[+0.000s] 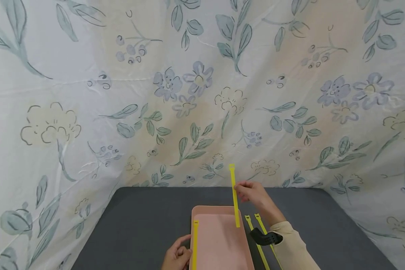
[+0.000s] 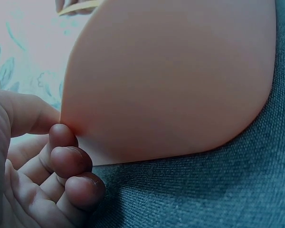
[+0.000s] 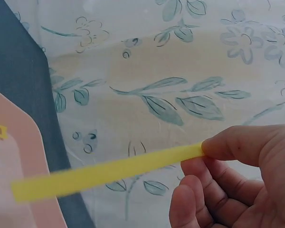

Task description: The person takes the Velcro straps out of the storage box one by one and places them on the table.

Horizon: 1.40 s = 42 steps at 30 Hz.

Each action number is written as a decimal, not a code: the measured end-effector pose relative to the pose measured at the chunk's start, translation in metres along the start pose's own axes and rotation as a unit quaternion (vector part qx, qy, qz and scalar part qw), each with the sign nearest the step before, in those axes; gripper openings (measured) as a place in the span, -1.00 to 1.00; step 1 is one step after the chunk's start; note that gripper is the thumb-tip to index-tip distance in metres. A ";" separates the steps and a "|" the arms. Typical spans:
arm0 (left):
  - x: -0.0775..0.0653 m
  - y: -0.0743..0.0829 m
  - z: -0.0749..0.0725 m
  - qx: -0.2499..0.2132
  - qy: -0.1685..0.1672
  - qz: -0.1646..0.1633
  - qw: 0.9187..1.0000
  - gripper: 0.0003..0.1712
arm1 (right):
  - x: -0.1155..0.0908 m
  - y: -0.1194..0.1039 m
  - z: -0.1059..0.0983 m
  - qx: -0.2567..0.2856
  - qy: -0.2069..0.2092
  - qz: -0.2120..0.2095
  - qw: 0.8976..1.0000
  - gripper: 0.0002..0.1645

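Note:
My right hand (image 1: 255,195) pinches a yellow cable strap (image 1: 234,197) between thumb and fingers, above the far right corner of a pink tray (image 1: 222,243). The strap's slotted head points up and its plain end hangs over the tray. In the right wrist view this strap (image 3: 109,168) stretches left from the thumb (image 3: 237,142). At the tray's left side my left hand (image 1: 178,254) holds the rim, and the left wrist view shows its fingers (image 2: 71,161) pinching the tray wall (image 2: 171,90). Another yellow strap (image 1: 195,245) lies lengthwise along the tray's left side.
Two more yellow straps, one nearer the tray (image 1: 261,255) and one farther right (image 1: 260,222), lie on the dark grey table (image 1: 145,221), partly behind the right forearm. A floral cloth (image 1: 189,131) hangs behind the table. The right wrist wears a black band (image 1: 266,237).

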<state>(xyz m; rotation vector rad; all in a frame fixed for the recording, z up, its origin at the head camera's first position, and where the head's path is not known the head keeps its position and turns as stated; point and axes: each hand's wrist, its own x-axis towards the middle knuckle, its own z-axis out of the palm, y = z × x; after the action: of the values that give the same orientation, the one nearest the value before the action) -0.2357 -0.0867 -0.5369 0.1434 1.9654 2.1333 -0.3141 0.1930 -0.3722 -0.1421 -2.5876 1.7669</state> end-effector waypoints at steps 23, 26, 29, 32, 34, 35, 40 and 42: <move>0.001 -0.001 -0.002 -0.009 -0.004 -0.006 1.000 -0.37 | -0.007 0.001 -0.073 -0.065 0.001 0.008 0.998 -0.40; 0.001 -0.002 -0.002 -0.011 -0.003 -0.009 1.000 -0.37 | -0.007 0.005 -0.083 -0.070 0.006 0.013 0.997 -0.37; 0.001 -0.002 -0.002 -0.010 -0.006 -0.008 1.000 -0.37 | -0.009 0.009 -0.094 -0.072 0.010 0.014 0.997 -0.33; 0.001 -0.002 -0.002 -0.006 -0.006 -0.004 1.000 -0.37 | -0.011 0.013 -0.105 -0.072 0.016 0.012 0.997 -0.29; 0.001 -0.002 -0.002 -0.006 -0.005 -0.004 1.000 -0.37 | -0.013 0.015 -0.113 -0.071 0.018 0.008 0.997 -0.28; 0.001 -0.002 -0.001 -0.006 -0.004 -0.004 1.000 -0.37 | -0.014 0.016 -0.117 -0.069 0.020 0.008 0.997 -0.27; 0.000 0.000 0.000 -0.003 -0.005 -0.003 1.000 -0.37 | -0.018 0.025 -0.136 -0.060 0.026 0.005 0.998 -0.23; 0.000 0.000 0.000 -0.001 -0.005 -0.003 1.000 -0.37 | -0.019 0.029 -0.143 -0.065 0.031 0.006 0.997 -0.21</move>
<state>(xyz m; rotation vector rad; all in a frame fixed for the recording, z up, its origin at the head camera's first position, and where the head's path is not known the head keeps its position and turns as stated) -0.2356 -0.0870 -0.5368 0.1478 1.9542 2.1271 -0.2847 0.3348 -0.3465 -0.2107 -2.6618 1.5711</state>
